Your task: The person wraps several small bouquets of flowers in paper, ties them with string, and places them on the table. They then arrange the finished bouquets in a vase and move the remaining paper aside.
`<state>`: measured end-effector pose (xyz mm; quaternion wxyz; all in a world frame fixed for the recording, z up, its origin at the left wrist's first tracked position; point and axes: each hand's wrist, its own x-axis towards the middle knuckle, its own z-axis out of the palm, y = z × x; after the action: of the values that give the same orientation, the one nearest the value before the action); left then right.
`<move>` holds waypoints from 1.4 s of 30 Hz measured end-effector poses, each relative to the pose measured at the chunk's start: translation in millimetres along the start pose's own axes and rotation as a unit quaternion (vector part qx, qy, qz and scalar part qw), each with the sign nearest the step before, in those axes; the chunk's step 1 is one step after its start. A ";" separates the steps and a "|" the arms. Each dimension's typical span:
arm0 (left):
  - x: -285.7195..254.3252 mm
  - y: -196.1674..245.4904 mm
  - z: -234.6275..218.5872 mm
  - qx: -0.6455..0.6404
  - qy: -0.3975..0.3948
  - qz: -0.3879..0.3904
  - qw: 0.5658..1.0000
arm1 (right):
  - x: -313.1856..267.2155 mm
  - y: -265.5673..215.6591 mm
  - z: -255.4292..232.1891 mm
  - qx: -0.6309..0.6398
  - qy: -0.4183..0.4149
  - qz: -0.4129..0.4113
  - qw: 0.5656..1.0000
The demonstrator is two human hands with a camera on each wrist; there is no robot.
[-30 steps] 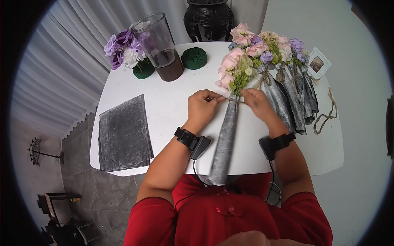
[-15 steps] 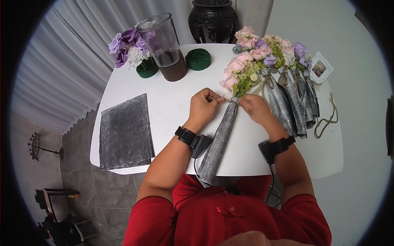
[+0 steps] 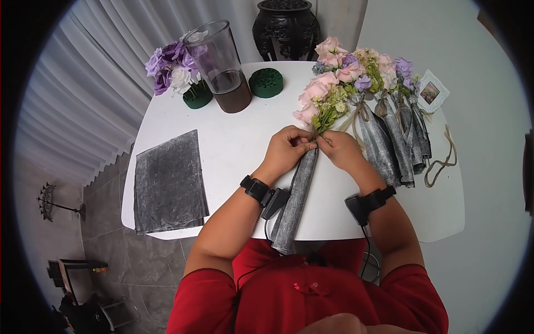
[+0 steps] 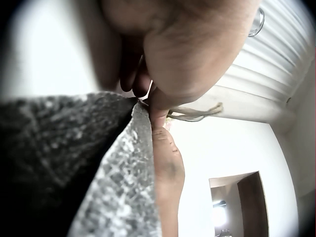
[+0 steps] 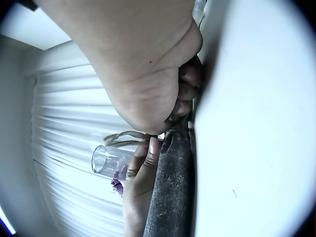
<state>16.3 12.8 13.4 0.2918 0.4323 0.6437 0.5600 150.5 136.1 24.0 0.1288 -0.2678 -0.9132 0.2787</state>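
A bouquet of pink roses [image 3: 314,92] and green sprigs has its stems wrapped in grey paper [image 3: 296,200], which slants down past the table's front edge. At the wrap's neck, the left hand [image 3: 285,151] pinches the cord from the left. The right hand [image 3: 344,150] pinches at the same neck from the right, its fingertips close to the left hand's. Loops of cord [image 5: 126,137] stick out beside the fingers in the right wrist view. The left wrist view shows the wrap's open fold [image 4: 123,173] close up; the knot itself is hidden by fingers.
Several wrapped bouquets [image 3: 381,145] lie at the right, near a white picture frame [image 3: 431,93] and loose cord [image 3: 442,161]. Dark paper sheets [image 3: 169,181] lie at the left. A glass vase [image 3: 231,89], green foam [image 3: 266,82] and purple flowers [image 3: 167,64] stand at the back.
Both hands have come closer together at the neck and slightly down toward the body. The wrap's lower end has swung left.
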 end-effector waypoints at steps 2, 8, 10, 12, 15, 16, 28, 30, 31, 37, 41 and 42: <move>-0.3 -3.2 -0.4 0.074 0.003 0.107 0.991 | -2.2 -2.7 -2.2 0.011 -0.007 0.010 1.000; -0.6 -8.5 4.2 -0.070 0.004 0.132 0.989 | -2.6 7.2 2.4 0.105 -0.012 0.017 0.994; -1.3 -5.6 2.9 -0.095 -0.006 0.073 0.993 | -2.3 6.1 2.0 0.128 -0.010 0.014 0.992; -1.6 -5.4 2.5 -0.120 -0.018 0.013 0.993 | -3.4 3.6 -1.1 0.125 -0.008 0.020 0.992; 0.8 -6.2 3.0 -0.199 -0.012 0.042 0.979 | -1.8 8.5 3.5 0.204 0.039 -0.049 0.977; 1.1 -5.8 1.3 -0.189 -0.013 0.015 0.982 | -3.2 7.1 2.9 0.204 0.038 -0.049 0.977; -0.3 -7.9 0.8 0.146 -0.039 0.206 0.967 | -7.2 -16.9 6.7 0.311 0.122 -0.239 0.912; -3.1 -6.0 0.6 0.186 -0.057 0.240 0.951 | -4.0 -13.1 8.3 0.209 0.144 -0.282 0.925; -4.4 -2.7 0.9 0.186 -0.057 0.241 0.951 | -3.7 -12.7 7.4 0.208 0.144 -0.282 0.925; 0.3 -11.2 7.4 0.104 0.000 0.230 0.968 | -14.1 -18.0 -3.1 0.182 0.142 -0.228 0.946; -0.4 -18.3 8.0 0.037 0.014 0.107 0.994 | -13.0 -19.6 0.6 0.168 0.153 -0.167 0.959; -1.2 -13.8 7.0 0.050 0.012 0.106 0.993 | -11.8 -19.1 2.6 0.134 0.171 -0.154 0.964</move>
<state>19.6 15.0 -1.6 0.2013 0.5049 0.6249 0.5604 151.2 114.9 32.0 0.3587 -0.1481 -0.8621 0.3259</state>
